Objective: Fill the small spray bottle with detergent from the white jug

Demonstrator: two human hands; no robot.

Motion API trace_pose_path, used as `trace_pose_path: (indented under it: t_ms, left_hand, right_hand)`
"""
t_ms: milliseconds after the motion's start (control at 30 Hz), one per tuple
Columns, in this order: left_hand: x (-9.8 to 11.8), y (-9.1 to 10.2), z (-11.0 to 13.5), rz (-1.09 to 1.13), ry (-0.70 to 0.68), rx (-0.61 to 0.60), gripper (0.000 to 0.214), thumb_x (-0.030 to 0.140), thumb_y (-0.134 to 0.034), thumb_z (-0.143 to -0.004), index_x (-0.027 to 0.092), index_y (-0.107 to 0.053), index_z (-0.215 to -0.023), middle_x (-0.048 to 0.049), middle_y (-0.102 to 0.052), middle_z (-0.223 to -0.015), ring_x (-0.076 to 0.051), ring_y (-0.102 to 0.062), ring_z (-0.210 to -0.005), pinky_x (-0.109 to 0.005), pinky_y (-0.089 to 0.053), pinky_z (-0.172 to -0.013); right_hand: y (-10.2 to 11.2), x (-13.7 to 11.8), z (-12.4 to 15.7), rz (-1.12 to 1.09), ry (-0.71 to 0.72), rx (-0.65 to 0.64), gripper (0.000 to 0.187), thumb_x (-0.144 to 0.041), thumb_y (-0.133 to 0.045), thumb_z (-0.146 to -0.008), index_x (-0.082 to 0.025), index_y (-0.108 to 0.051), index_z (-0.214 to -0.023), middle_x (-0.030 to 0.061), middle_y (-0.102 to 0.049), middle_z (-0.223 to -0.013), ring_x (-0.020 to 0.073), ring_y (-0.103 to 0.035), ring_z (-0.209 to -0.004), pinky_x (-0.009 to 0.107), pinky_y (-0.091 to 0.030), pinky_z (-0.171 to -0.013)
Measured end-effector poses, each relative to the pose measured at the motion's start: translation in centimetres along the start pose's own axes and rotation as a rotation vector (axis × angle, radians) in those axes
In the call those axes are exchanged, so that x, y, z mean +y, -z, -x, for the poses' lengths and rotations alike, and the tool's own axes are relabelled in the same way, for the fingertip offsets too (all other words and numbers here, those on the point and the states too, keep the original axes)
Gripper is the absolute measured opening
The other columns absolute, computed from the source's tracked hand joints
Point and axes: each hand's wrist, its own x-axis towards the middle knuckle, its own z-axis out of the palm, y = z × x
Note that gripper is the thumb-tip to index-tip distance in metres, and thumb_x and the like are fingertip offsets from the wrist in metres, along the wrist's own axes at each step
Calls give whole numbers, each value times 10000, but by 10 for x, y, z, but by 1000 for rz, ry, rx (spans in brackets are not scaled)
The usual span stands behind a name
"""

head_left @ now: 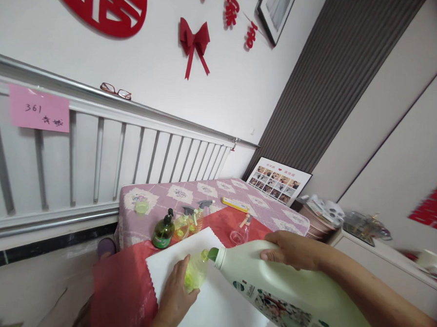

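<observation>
My right hand grips a large pale green detergent jug, tipped on its side with its spout pointing left. The jug's green spout meets the mouth of a small translucent yellow-green bottle. Around that bottle my left hand is closed, holding it tilted above a white scalloped-edge mat. Just behind stand a dark green pump bottle and two clear spray bottles with yellowish contents. A clear pinkish spray bottle stands farther right.
A red cloth lies under the mat on a purple patterned tablecloth. A yellow box and a pale green small container rest there. A white radiator runs behind; a photo board leans at the far end.
</observation>
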Motion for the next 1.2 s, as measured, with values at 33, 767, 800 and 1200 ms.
trace_pose_path:
  t_ms: [33, 767, 800, 1200]
  left_hand:
    - [0, 0, 0, 3, 0, -4, 935, 178, -666, -702, 182, -310, -1567, -159, -469, -1604, -279, -438, -1501, -389, -359, -1272]
    - [-5, -3, -2, -8, 12, -1, 930, 249, -647, -685, 172, -338, -1558, -121, -493, -1590, -257, -448, -1491, -348, -349, -1269]
    - [-5, -2, -3, -7, 11, -3, 932, 245, -650, -684, 173, -336, -1559, -124, -493, -1591, -260, -452, -1489, -351, -353, -1268]
    - [-1, -1, -2, -2, 14, -5, 936, 217, -663, -689, 177, -329, -1562, -130, -480, -1609, -261, -437, -1503, -365, -346, -1276]
  right_hand:
    - [0, 0, 0, -4, -3, 4, 518, -713, -579, -818, -199, -618, -868, 125, -701, -949, 244, -652, -724, 317, -463, -535]
    - [-1, 4, -4, -56, -30, -38, 509, -702, -612, -814, -197, -600, -872, 49, -607, -788, 186, -560, -637, 287, -413, -516]
    - [-2, 4, -5, -53, -27, -40, 508, -701, -610, -817, -196, -597, -872, 52, -608, -797, 188, -563, -645, 287, -414, -519]
    - [0, 1, -3, -26, -30, -51, 483, -680, -589, -843, -198, -566, -859, 47, -593, -798, 168, -535, -625, 287, -394, -522]
